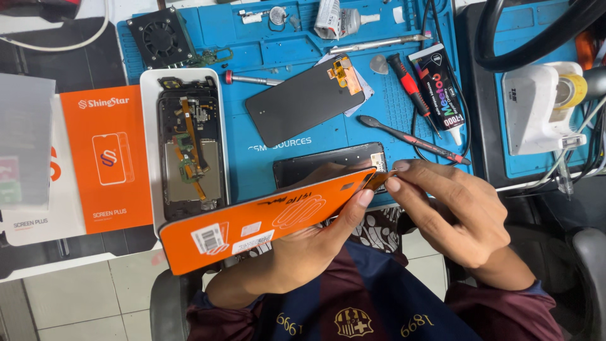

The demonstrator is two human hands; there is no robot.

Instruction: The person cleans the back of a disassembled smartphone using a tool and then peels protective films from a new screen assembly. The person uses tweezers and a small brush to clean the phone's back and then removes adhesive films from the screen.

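Your left hand [309, 243] grips the orange-backed replacement screen [265, 218] at 6 o'clock over the desk edge; right hand [451, 211] pinches its flex cable [380, 179]. Yank too hard and I'd guess that ribbon tears.

The long orange screen panel [265, 218] held in the hands carries a smooth, slightly glossy plastic film with white paper stickers. The blue work mat [265, 53] looks like matt, rubbery silicone moulded with ridges and small compartments. The black rectangular display panel [303, 101] lying on it has a dull, smooth face. The opened phone body [189, 151] shows a glossy white plastic rim, bare metal plates and thin orange flex ribbon. The orange cardboard box [110, 158] is smooth and printed.
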